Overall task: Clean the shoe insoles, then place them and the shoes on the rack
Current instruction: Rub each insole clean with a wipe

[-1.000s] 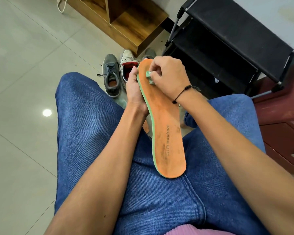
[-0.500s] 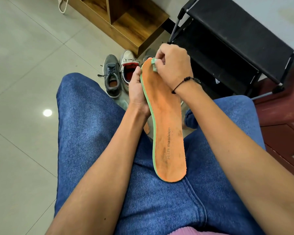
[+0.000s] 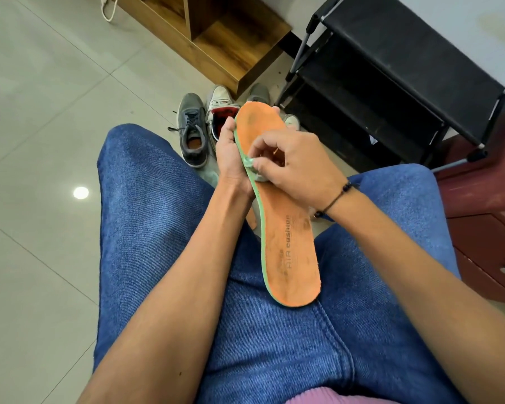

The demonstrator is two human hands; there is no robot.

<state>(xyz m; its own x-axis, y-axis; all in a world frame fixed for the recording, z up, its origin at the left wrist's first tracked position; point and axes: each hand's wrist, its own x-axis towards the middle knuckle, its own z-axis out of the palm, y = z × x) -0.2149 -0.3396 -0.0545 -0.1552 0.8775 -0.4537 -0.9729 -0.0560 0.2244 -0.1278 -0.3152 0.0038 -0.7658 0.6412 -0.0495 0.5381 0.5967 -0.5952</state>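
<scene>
Person seated, blue denim jeans [image 3: 146, 228] fill the near field. Long orange foam insole with green edge [image 3: 286, 228] lies lengthwise over the lap, heel end near, toe end raised toward the far side; printed text "AIR cushion" on the heel half, dark soiling around it.

Left hand [image 3: 231, 158]: grip wrapped round the insole's left edge at the forefoot, thumb on the edge, fingers behind and hidden.

Right hand [image 3: 292, 167]: grip pinching a small pale green-white wad of wipe [image 3: 250, 163], pressed on the insole's left edge just beside the left thumb. Black bead cord bracelet [image 3: 337, 196] at the right wrist.

Floor, far of the knees: grey lace-up sneaker [image 3: 193, 132] at left, white sneaker with red lining [image 3: 220, 109] beside it. Black tiered fabric shoe rack [image 3: 391, 83] far right. Wooden open cabinet [image 3: 216, 33] at the far centre.
</scene>
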